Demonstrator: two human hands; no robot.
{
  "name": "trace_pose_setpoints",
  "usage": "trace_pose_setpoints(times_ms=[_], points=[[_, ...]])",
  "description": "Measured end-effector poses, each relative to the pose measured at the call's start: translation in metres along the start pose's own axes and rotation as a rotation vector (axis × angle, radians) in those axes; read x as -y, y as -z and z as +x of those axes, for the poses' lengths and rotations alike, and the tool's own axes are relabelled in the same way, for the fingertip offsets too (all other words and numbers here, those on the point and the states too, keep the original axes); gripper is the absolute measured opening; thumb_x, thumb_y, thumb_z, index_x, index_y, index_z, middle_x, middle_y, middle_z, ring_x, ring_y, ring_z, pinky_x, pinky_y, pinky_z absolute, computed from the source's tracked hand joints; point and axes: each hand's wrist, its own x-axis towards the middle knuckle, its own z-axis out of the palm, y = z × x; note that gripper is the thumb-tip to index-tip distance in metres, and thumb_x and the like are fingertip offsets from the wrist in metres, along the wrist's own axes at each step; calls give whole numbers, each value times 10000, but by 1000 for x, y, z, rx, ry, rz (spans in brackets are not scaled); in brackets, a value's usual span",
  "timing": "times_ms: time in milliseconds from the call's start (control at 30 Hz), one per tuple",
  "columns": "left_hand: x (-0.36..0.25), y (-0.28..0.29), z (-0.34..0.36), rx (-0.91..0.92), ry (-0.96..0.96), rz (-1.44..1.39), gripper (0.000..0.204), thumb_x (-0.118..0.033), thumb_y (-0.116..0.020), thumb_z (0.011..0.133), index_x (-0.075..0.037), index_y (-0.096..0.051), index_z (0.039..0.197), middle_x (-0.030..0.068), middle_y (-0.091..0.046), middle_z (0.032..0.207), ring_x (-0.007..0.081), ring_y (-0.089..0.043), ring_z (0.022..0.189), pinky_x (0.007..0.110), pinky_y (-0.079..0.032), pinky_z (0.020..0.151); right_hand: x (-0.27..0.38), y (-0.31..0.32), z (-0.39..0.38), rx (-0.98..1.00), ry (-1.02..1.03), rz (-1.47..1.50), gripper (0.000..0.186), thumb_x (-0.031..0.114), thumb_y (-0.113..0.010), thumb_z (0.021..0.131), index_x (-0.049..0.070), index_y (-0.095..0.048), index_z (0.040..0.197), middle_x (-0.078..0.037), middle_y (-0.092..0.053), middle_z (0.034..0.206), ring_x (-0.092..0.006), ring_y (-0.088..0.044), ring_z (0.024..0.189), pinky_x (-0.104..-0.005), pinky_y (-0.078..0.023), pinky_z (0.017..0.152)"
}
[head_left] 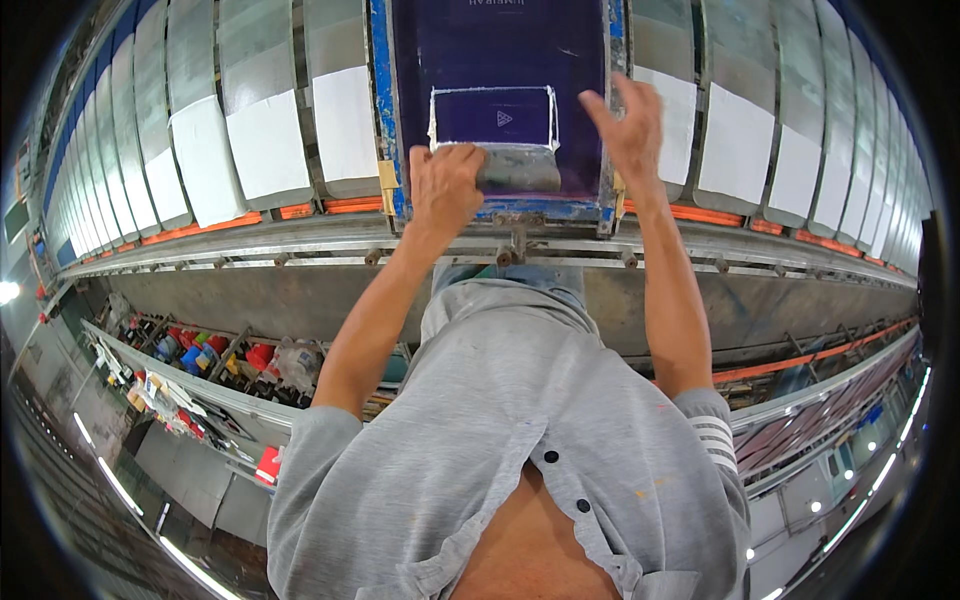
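Note:
A printing screen (505, 45) with dark purple mesh and a worn blue frame lies in front of me. On its near part, streaks of white ink (490, 90) outline a rectangle around a small pale emblem. At the near edge of that rectangle sits a grey, smeared squeegee (530, 172). My left hand (445, 185) is closed around the squeegee's left end, its fingers curled over the top. Over the screen's right rail, my right hand (632, 130) is raised with thumb and fingers apart and nothing in it. Whether it touches the rail I cannot tell.
Long grey boards with white fabric pieces (265, 145) line both sides of the screen. A metal rail (300, 240) runs along the near side, with orange strips above it. Behind me at the left, a shelf holds several colourful containers (200, 355).

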Motion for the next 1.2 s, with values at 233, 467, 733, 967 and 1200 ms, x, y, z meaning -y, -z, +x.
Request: trace_pose_setpoints(times_ms=[233, 467, 733, 967, 1200], points=[[10, 21, 47, 251, 139, -14, 327, -88, -664, 681, -141, -836, 954, 118, -766, 849, 304, -709, 778, 430, -429, 801, -51, -30, -2, 43, -179, -303, 617, 345, -813, 823, -37, -604, 1261, -221, -548, 1217, -413, -511, 1199, -491, -481, 995], [21, 27, 98, 53, 91, 23, 375, -43, -629, 725, -166, -836, 1012, 101, -783, 930, 302, -718, 855, 420, -438, 825, -42, -22, 4, -32, -135, -244, 470, 258, -787, 805, -35, -635, 1139, -210, -584, 1148, -407, -550, 1139, -497, -488, 967], [-7, -17, -39, -151, 1, 2, 579, 43, -678, 651, -99, -695, 1213, 41, -707, 1230, 203, -650, 1162, 430, -366, 880, -44, -24, 5, -144, -99, -188, 418, 256, -781, 771, -11, -675, 1074, -202, -607, 1083, -398, -566, 1109, -505, -476, 950], [44, 26, -47, -145, -2, -36, 506, 55, -664, 677, -95, -711, 1158, 29, -730, 1163, 190, -665, 1123, 417, -344, 870, 1, -60, 4, -167, -113, -118, 461, 262, -793, 754, -8, -685, 1112, -199, -610, 1070, -397, -572, 1094, -505, -470, 957], [144, 72, -73, -65, 22, -5, 437, 47, -676, 685, -85, -735, 1097, 34, -750, 1117, 200, -686, 1060, 429, -338, 866, 82, -147, -14, -226, -88, -23, 527, 244, -805, 767, -66, -644, 1162, -228, -591, 1114, -411, -543, 1130, -505, -461, 974]])
